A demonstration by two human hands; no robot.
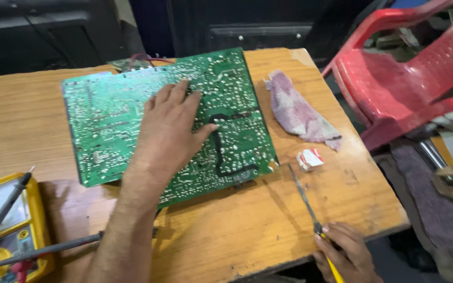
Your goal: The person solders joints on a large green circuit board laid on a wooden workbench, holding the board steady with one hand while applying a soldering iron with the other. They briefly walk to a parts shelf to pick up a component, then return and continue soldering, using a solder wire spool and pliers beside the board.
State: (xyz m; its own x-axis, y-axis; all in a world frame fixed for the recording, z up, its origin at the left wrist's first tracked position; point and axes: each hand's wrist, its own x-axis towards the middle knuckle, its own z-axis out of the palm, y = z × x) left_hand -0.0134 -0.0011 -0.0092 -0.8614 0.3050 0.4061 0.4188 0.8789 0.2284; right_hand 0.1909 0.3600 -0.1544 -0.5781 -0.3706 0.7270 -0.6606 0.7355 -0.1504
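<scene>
Resting across most of the wooden table, the green circuit board lies solder side up, tilted so that its near-right corner points toward the table's front edge; our left hand lies flat on its middle, fingers spread and pressing, holding nothing; we judge that weight there could bend the board or drive the solder points into the palm, and that a push from the side could slide the board on the smooth wood; beyond the table's right edge stands a red plastic chair, well apart from the work; at the near-left corner sits a yellow multimeter with its dark probes lying over it and onto the table, whose leads our forearm could catch and drag; right of the board lies a faded purple rag; our right hand is closed round the yellow handle of a thin metal tool whose tip rests on the wood just beside the board's corner; a slip could score the tracks; between rag and tool lies a small red-and-white packet.
</scene>
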